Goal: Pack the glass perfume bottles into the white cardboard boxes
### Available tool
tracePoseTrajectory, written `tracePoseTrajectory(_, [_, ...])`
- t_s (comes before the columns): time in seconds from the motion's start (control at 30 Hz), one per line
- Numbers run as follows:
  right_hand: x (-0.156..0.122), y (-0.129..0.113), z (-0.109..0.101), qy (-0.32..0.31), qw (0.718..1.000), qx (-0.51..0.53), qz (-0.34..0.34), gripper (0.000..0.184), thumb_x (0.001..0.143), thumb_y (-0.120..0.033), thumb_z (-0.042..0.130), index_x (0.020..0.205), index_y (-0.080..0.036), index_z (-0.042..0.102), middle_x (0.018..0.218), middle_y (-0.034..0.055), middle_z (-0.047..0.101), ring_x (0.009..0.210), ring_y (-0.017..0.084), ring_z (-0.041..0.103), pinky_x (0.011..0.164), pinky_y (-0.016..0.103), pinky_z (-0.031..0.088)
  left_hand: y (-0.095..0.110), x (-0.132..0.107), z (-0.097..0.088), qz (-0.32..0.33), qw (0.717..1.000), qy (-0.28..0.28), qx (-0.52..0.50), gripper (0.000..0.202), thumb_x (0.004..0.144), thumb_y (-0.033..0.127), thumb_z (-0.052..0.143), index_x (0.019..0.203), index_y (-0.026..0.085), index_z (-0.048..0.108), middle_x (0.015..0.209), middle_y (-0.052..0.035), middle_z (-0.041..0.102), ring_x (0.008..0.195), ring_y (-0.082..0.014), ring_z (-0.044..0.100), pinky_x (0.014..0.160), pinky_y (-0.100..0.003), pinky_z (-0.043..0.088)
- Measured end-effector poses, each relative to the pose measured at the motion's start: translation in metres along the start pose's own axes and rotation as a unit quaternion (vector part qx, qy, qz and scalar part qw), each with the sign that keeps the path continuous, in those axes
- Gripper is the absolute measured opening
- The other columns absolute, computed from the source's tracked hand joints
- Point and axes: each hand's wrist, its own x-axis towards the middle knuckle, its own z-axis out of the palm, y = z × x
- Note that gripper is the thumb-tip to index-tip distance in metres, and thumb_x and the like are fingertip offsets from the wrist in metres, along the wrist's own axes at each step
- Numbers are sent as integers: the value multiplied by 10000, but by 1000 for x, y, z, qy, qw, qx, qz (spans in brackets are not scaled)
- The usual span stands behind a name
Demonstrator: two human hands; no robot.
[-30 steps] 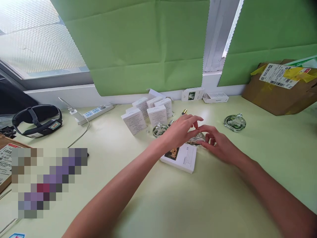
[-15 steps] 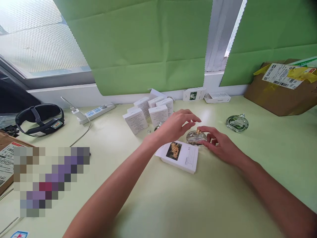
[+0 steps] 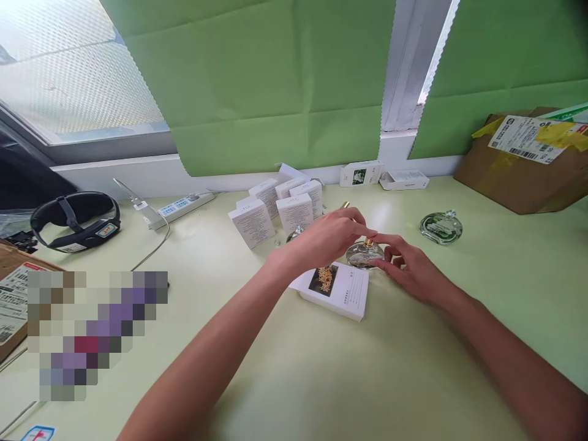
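A round, clear glass perfume bottle point(image 3: 361, 257) with a gold neck stands upright on the table. My right hand point(image 3: 411, 269) grips it, index finger over the neck and thumb at the lower front of the glass. From the left, my left hand point(image 3: 334, 236) reaches across, its fingers curled together and their tips meeting my right index finger at the top of the neck. A short gold piece point(image 3: 345, 205) shows just behind my left hand; whether it is held, I cannot tell. A white perfume box point(image 3: 346, 288) with an orange flower picture lies before the bottle.
Several white boxes point(image 3: 250, 223) stand behind my left hand, with another glass bottle point(image 3: 294, 233) partly hidden there. A green-tinted bottle point(image 3: 441, 228) lies right. A power strip point(image 3: 177, 211), black headband device point(image 3: 76, 223) and cardboard carton point(image 3: 519, 171) sit farther out.
My left hand has come down and right onto the bottle's top, its fingers now drawn together. The gold piece behind it has come into view. My right hand keeps its grip.
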Motion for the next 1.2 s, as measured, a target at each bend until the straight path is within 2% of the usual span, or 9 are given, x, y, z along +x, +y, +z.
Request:
tracePoseTrajectory(0.27, [0,0,0,-5,1000,-12,-9,405,956,-436,536,1338,-326,459,797,-22,551,627,146,478,597,299,478,5,-4,-5,-10,999,-33,20,417,996,148,396,1315,299,618,1085,-78,631,872,-153,618,715,-253,451])
tracePoseTrajectory(0.47, [1,4,0,-3,1000,-14,-14,413,948,-451,543,1331,-320,462,771,-29,534,617,146,488,594,302,485,10,-5,-8,-60,995,-71,33,447,985,138,398,1366,290,575,942,-61,653,801,-157,597,652,-244,414])
tracePoseTrajectory(0.73, [1,7,2,-1,1000,-15,-1,408,945,-470,542,1327,-346,470,795,-20,543,645,158,508,619,326,506,5,-8,-7,-80,992,-92,-7,463,966,154,433,1389,305,545,948,-35,699,756,-136,594,633,-226,418])
tracePoseTrajectory(0.93, [1,9,4,-4,1000,-5,21,427,935,-482,550,1335,-350,475,755,-32,520,592,149,495,581,318,494,3,-9,-7,-85,992,-90,-30,458,951,161,454,1374,302,561,948,-31,698,728,-126,598,626,-223,425])
tracePoseTrajectory(1.2, [2,5,5,11,999,3,31,381,937,-465,554,1295,-342,505,782,-27,507,605,136,470,572,290,480,2,-8,-7,-99,989,-102,-42,461,945,179,466,1370,328,563,815,6,662,613,-108,515,563,-215,376])
